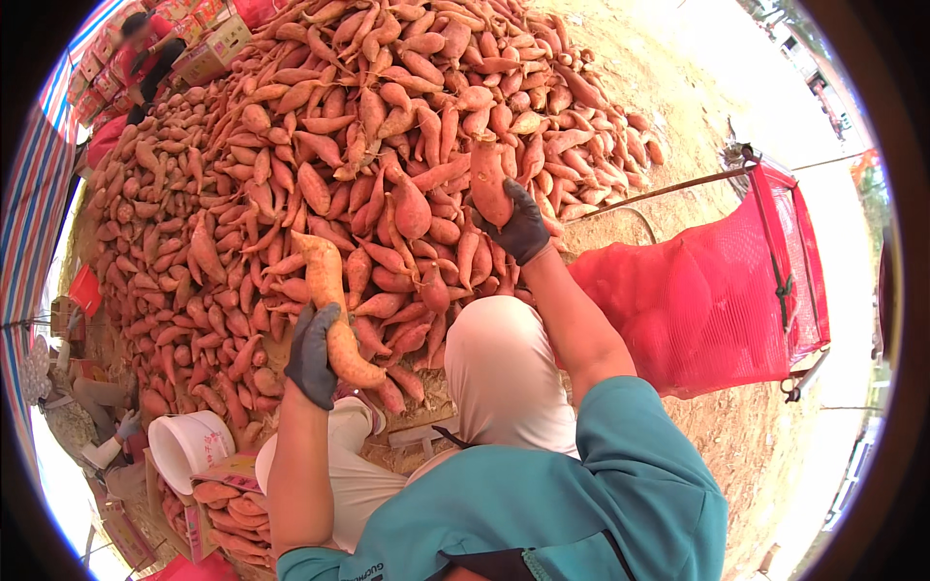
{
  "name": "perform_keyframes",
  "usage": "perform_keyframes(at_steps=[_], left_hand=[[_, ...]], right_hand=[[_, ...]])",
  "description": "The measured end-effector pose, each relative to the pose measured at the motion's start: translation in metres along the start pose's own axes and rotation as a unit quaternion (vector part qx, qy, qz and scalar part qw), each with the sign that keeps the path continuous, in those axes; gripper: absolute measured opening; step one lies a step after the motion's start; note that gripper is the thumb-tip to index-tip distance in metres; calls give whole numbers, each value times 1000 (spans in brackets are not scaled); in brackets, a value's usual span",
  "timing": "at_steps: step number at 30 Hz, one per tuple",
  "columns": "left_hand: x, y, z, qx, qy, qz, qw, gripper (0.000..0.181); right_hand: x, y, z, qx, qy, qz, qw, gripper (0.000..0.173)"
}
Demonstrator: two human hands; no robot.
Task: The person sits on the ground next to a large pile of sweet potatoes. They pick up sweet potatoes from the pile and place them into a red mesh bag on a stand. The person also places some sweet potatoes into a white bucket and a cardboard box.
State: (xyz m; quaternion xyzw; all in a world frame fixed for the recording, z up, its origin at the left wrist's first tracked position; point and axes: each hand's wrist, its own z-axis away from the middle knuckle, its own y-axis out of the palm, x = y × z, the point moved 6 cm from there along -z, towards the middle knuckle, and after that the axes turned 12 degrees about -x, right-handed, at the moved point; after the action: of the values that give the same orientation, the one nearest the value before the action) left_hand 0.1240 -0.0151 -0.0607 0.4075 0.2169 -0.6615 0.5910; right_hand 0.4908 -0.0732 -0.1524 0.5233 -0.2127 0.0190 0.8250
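Observation:
My left hand (314, 356), in a dark grey work glove, is closed around a long, curved, pale orange sweet potato (327, 279). The sweet potato runs upward past the fingers and bends towards my knee at its lower end. Farther right, my right hand (519, 225), gloved alike, grips a thick reddish sweet potato (488, 178) by its lower part, its stem end pointing up. Both hands are over a large heap of sweet potatoes (410, 210) that lies in front of my knees.
A red mesh bag (690, 305) full of sweet potatoes hangs on a metal frame at right. At lower left are a white bucket (190, 450) and a cardboard box (200, 534) with sweet potatoes. People work at upper left and lower left, near boxes and a red bucket (86, 290).

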Motion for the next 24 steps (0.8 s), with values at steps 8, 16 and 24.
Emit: perform_keyframes(at_steps=[8, 16, 24], left_hand=[[3, -12, -16, 7, 21, 50, 999, 27], [-3, 6, -17, 22, 12, 57, 998, 19], [6, -13, -41, 63, 43, 58, 995, 16]], right_hand=[[5, 63, 76, 124, -123, 138, 975, 52], [21, 77, 134, 95, -259, 280, 920, 51], [19, 45, 119, 6, -74, 61, 995, 60]])
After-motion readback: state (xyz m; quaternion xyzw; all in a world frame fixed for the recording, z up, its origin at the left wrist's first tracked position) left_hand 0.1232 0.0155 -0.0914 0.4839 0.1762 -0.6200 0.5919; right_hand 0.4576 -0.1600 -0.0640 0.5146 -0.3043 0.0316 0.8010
